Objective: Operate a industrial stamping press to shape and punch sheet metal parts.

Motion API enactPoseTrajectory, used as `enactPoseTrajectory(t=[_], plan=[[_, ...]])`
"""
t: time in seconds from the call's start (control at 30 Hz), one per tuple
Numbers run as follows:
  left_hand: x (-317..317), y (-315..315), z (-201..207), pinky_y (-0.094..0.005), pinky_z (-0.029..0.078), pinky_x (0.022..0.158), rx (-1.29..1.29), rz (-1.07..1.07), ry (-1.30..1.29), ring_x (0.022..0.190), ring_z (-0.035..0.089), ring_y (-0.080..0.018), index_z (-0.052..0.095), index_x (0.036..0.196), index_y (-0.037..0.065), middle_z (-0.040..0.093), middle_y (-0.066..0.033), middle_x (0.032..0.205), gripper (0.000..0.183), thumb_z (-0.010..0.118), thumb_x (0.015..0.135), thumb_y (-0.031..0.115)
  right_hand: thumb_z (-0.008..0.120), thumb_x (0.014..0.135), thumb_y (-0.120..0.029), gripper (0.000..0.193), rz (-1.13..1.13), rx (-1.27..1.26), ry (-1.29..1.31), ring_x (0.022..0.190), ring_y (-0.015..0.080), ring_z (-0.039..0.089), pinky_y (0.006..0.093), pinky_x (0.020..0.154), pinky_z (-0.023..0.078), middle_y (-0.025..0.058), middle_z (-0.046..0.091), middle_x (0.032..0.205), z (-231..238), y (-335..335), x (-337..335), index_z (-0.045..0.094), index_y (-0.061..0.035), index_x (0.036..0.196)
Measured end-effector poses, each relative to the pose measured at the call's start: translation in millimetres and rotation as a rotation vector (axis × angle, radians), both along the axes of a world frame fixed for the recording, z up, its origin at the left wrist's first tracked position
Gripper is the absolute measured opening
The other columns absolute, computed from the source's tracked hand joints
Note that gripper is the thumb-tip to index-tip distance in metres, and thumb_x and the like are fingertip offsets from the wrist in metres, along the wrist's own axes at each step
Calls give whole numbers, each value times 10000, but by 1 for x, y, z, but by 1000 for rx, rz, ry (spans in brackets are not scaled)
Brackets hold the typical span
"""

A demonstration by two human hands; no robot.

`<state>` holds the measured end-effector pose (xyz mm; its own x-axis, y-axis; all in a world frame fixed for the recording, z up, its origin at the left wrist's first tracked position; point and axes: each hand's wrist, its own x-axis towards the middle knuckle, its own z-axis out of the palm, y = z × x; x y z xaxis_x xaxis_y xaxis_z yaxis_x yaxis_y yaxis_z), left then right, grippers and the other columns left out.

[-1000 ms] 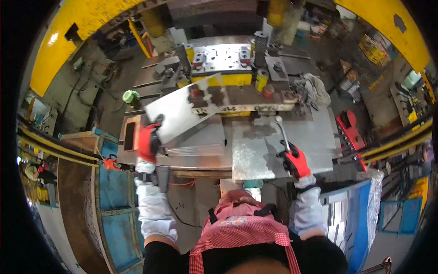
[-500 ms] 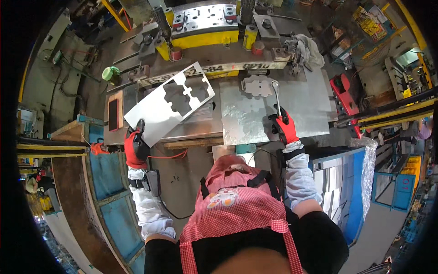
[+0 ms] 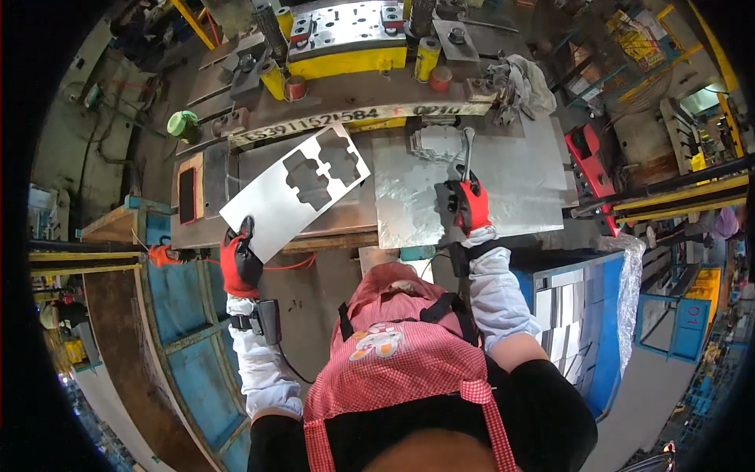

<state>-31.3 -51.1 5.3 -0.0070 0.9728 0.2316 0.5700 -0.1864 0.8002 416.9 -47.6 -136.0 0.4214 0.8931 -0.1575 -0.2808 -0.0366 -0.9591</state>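
Observation:
My left hand [image 3: 241,258], in a red and black glove, grips the lower left corner of a flat metal sheet [image 3: 267,203]. The sheet slants up to the right over the bench and has shaped cut-outs near its far end. My right hand [image 3: 470,206], gloved alike, is closed around the handle of a silver metal tool with a round head [image 3: 469,146], its head pointing away from me. Just left of that head lie notched flat metal pieces [image 3: 438,143], on a shiny metal plate [image 3: 409,212].
A press die [image 3: 346,59] with yellow blocks stands beyond the bench, a grey rag [image 3: 528,86] to its right. On the left are a phone-like dark slab [image 3: 187,197] and a green-lidded container [image 3: 182,124]. A blue bin [image 3: 602,315] holding metal pieces is at lower right.
My right hand has shifted left with the tool, whose head is now beside the notched pieces. The sheet in my left hand has moved slightly down. The whole view has shifted a little.

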Motion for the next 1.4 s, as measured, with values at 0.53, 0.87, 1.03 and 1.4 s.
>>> enactPoseTrajectory(t=[0.53, 0.87, 1.03, 1.4], plan=[[-36, -54, -47, -364, 447, 718, 6, 140, 73, 811, 586, -290, 582, 1110, 1, 624, -169, 930, 313, 596, 842, 162, 525, 840, -54, 425, -193, 186, 7, 496, 98, 490, 243, 449, 440, 82, 624, 839, 72, -14, 0, 424, -77, 1252], [-29, -33, -48, -350, 474, 862, -456, 163, -1155, 992, 570, -198, 492, 1173, -16, 567, -89, 1123, 363, 501, 914, 238, 571, 785, 12, 516, 71, -137, -314, 585, 43, 419, 197, 549, 392, -34, 511, 752, 18, -121, 28, 453, -95, 1276], [-36, -10, -93, -319, 470, 851, -505, 132, -1104, 979, 579, -186, 493, 1174, -27, 584, -103, 1106, 384, 506, 907, 248, 590, 788, -34, 499, 178, -202, -437, 613, 73, 513, 237, 549, 443, 23, 586, 812, 48, -120, 2, 451, -82, 1265], [-58, 21, -142, -323, 434, 903, -544, 191, -1188, 1053, 540, -214, 440, 1237, -11, 536, -119, 1178, 512, 563, 852, 303, 648, 740, -151, 514, 367, -318, -533, 663, 126, 566, 290, 614, 473, 58, 595, 741, 33, -108, 2, 488, -85, 1224]])
